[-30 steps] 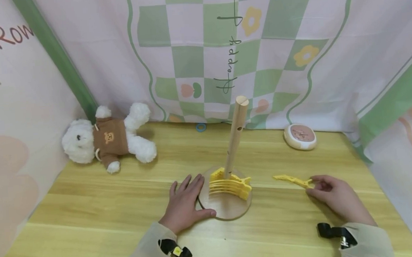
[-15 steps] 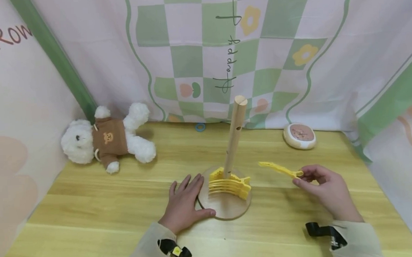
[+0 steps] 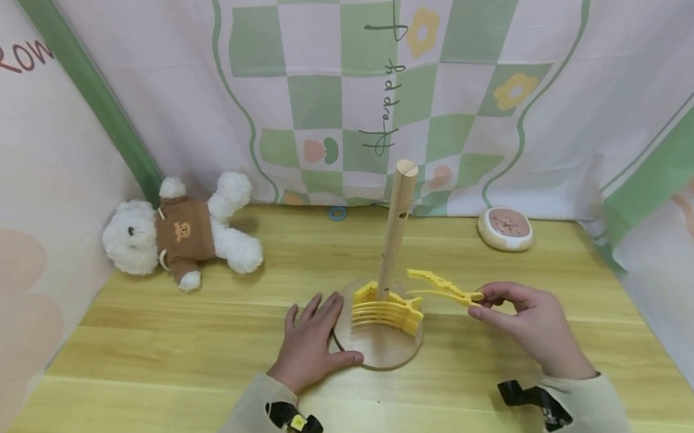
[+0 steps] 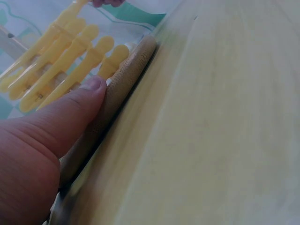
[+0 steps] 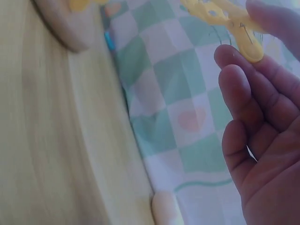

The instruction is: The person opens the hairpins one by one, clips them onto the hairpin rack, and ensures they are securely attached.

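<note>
My right hand (image 3: 532,324) pinches a yellow alligator hair clip (image 3: 445,290) by its handle end, between thumb and fingers. The clip's two arms are spread apart, pointing left toward the post. Several matching yellow hair clips (image 3: 387,318) sit stacked side by side around the foot of the wooden post (image 3: 394,233). This post rises from a round wooden base (image 3: 384,355). With fingers spread, my left hand (image 3: 309,352) rests on the left rim of that base. In the left wrist view, the thumb (image 4: 79,110) lies against the base's edge, beside the clips.
A white plush dog (image 3: 185,231) in a brown top lies at the back left of the wooden table (image 3: 172,363). At the back right is a small round-cornered clock-like device (image 3: 505,229). A blue ring (image 3: 338,214) lies by the checked curtain (image 3: 370,97).
My right hand has lifted the hair clip off the table and carried it left toward the post. Its arms have spread apart. The left hand has stayed in place.
</note>
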### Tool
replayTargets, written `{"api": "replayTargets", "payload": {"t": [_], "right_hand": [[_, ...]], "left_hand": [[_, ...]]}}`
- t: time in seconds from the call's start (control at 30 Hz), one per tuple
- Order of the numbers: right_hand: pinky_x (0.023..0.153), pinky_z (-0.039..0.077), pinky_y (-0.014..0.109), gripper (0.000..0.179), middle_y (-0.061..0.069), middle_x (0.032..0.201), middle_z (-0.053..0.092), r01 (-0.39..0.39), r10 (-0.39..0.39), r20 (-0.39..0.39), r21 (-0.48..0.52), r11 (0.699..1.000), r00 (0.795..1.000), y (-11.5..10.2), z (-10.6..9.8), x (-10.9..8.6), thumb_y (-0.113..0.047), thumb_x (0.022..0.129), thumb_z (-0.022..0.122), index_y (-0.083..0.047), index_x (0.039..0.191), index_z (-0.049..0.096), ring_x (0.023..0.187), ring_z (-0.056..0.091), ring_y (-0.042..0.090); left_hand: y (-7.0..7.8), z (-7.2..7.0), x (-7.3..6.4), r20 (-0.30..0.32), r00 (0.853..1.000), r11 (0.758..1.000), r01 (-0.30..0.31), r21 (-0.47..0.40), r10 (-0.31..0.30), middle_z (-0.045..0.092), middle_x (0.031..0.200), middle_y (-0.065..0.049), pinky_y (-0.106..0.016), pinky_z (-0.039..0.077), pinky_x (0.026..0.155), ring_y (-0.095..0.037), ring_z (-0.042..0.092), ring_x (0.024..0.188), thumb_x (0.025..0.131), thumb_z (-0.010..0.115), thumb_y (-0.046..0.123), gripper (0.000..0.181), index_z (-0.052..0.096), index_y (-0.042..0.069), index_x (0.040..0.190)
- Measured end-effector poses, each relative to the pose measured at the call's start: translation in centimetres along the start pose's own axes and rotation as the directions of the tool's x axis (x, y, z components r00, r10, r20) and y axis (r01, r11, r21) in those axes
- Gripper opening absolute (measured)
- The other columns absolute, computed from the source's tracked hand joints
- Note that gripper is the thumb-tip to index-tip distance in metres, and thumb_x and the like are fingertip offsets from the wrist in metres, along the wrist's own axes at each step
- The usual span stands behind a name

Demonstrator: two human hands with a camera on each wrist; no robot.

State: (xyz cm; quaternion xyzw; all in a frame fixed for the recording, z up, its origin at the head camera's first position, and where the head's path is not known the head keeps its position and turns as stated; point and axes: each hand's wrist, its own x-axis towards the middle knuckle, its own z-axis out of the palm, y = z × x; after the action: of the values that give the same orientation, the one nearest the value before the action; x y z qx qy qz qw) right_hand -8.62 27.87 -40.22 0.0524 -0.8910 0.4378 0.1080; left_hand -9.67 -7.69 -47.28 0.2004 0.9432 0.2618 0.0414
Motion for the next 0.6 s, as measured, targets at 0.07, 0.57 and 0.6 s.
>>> {"api": "replayTargets", "payload": {"t": [0.07, 0.57, 0.6], "right_hand": [[0.073, 0.046, 0.019, 0.024, -0.003, 0.089, 0.075, 0.001, -0.001, 0.012, -0.005, 1.000, 1.000, -0.5, 0.2, -0.2, -0.018, 0.080, 0.087, -0.011, 0.100, 0.076, 0.083, 0.064, 0.005], [0.061, 0.053, 0.022, 0.023, 0.000, 0.090, 0.074, 0.110, -0.110, 0.038, 0.015, 0.994, 0.993, -2.3, 2.3, -0.7, -0.015, 0.077, 0.088, -0.016, 0.097, 0.076, 0.082, 0.065, 0.005], [0.061, 0.053, 0.022, 0.023, -0.001, 0.090, 0.075, 0.107, -0.108, 0.042, 0.018, 0.994, 0.993, -2.3, 2.4, -0.6, -0.016, 0.078, 0.088, -0.016, 0.097, 0.076, 0.082, 0.066, 0.005]], "left_hand": [[0.0, 0.0, 0.0, 0.000, 1.000, 1.000, -0.002, 0.001, 0.002, 0.030, 0.163, -0.002, -0.066, 0.004, 0.117, -0.032, 0.020, 0.151, 0.076, 0.071, 0.071, 0.107, 0.032, 0.014, 0.158], [-0.1, 0.1, 0.0, -0.007, 1.000, 1.000, -0.005, -0.006, 0.005, 0.030, 0.163, -0.003, -0.066, 0.004, 0.117, -0.032, 0.020, 0.151, 0.077, 0.072, 0.070, 0.106, 0.034, 0.014, 0.158], [-0.1, 0.1, 0.0, -0.006, 1.000, 1.000, -0.003, -0.006, 0.003, 0.030, 0.163, -0.002, -0.065, 0.004, 0.117, -0.032, 0.020, 0.151, 0.077, 0.072, 0.069, 0.106, 0.033, 0.014, 0.158]]}}
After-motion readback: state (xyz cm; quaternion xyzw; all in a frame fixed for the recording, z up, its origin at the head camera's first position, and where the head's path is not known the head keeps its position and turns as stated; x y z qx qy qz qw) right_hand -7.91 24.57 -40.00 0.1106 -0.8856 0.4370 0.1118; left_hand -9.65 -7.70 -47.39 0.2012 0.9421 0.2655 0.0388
